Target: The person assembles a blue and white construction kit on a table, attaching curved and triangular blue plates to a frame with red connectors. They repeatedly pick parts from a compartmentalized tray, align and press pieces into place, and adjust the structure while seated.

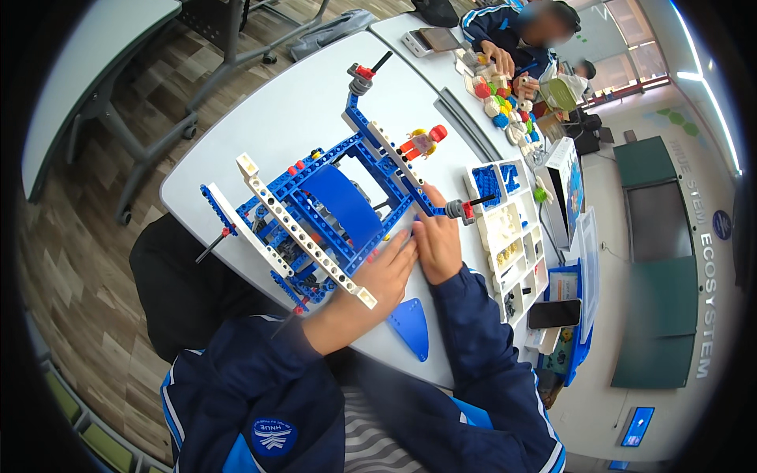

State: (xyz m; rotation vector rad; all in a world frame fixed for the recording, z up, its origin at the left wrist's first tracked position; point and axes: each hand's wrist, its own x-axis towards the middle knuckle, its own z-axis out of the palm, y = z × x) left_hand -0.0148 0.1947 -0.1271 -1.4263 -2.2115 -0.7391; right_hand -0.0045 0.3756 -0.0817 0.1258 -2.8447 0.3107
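A large building-block model (344, 206) stands on the white table, with a blue beam frame, a curved blue panel, white beams and grey gears. My left hand (385, 272) reaches past a white beam, its fingers bent and pressed together at the model's near right edge. Beside it my right hand (438, 243) is closed at the same corner, thumb raised and some fingers behind the frame. The fingertips meet closely; any small part between them is hidden. A red and yellow toy figure (423, 143) sits on the far side. A loose blue panel (411, 329) lies near my right forearm.
A white sorting tray (514, 229) with blue, white and tan parts stands to the right. A black phone (554, 314) rests near a blue bin (582, 339). Across the table (260, 102) a person (512, 39) handles colourful pieces (505, 110).
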